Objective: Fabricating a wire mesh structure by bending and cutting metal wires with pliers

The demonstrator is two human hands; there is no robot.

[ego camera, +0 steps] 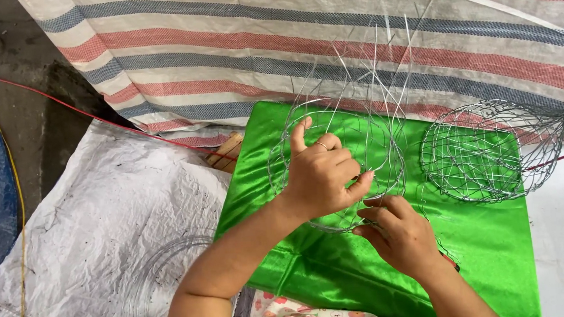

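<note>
The unfinished wire basket (pixel 360 140) lies on the green cloth (pixel 500 249) at the middle of the view, directly under and just beyond both hands. Its round woven part lies flat on the cloth, while the loose wire ends (pixel 381 59) rise from it toward 12 o'clock, fanning slightly toward 1, so its long axis runs away from the person.

The left hand (pixel 323 172) sits on top of the weave, fingers curled, forefinger raised and thumb pressed toward the fingertips, pinching a strand at the basket's near rim. The right hand (pixel 400 236) is at 5 o'clock from the left, just beside it and almost touching, its fingers bent and closed on wire at the same near edge; exactly which strand it grips cannot be told. The left hand is the nearer to the basket's centre; the right works only the rim.

A finished wire basket (pixel 486 151) lies at 3 o'clock from the hands, apart from them, its twisted neck pointing toward 2. A striped tarp (pixel 221 43) hangs beyond, at 12.
</note>
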